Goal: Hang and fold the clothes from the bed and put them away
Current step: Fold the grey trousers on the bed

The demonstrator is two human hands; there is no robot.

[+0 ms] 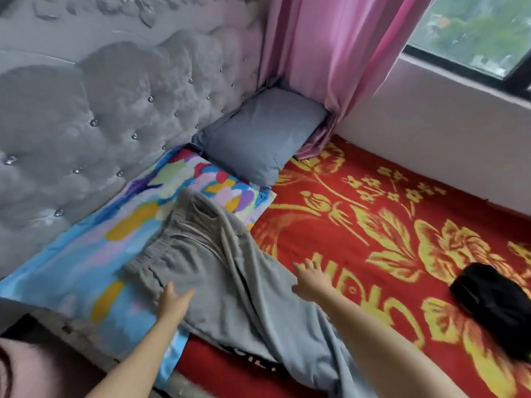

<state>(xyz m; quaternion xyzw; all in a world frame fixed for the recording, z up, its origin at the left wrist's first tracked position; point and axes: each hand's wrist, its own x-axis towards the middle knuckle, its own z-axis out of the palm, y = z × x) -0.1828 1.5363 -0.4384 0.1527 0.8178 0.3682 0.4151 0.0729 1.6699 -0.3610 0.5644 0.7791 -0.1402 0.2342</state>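
Note:
Grey sweatpants point(218, 271) lie spread over the bed, their elastic waistband toward the headboard and on top of a colourful pillow point(120, 234). My left hand point(173, 303) rests flat on the pants near the waistband, fingers straight. My right hand point(311, 278) lies with spread fingers at the pants' right edge, where the cloth meets the red and gold blanket point(388, 225). A black garment point(494, 300) lies bunched on the blanket at the far right, apart from both hands.
A grey tufted headboard point(100, 124) runs along the left. A grey-blue pillow point(264, 139) sits in the corner under a pink curtain point(330, 61). A white wall point(431, 133) and window point(474, 33) border the bed's far side.

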